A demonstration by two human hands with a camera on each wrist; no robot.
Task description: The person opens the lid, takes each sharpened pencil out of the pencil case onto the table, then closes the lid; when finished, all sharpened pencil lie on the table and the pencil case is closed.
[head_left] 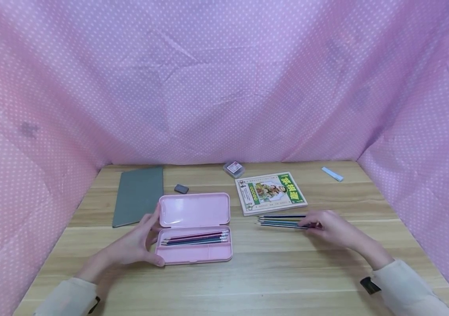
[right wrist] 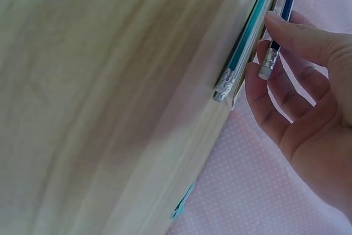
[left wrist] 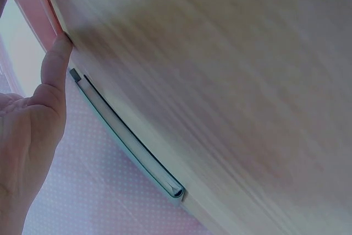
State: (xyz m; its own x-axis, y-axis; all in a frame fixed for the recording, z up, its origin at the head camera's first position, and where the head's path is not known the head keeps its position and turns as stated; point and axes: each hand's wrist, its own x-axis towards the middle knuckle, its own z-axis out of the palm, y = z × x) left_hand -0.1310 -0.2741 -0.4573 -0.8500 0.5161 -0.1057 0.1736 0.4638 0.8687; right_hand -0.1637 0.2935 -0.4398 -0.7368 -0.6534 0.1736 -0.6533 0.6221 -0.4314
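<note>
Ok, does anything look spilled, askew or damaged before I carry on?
Nothing on the table looks spilled or broken; the pencils in the pink case lie neatly together. One oddity: a dark patch on the cloth at the left breaks its dotted pattern. I cannot tell whether it is stain or shadow.

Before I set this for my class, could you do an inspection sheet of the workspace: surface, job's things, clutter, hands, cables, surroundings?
Surface: wood-grain table
Job's things: open case, pencils in its back compartment; loose pencils to its right
Clutter: book, notebook, dark block, small box, blue strip
Hands: left hand touches the case's left side; right hand pinches a dark pencil near its eraser end
Cables: nothing seen
Surroundings: pink dotted cloth behind and on both sides
</note>
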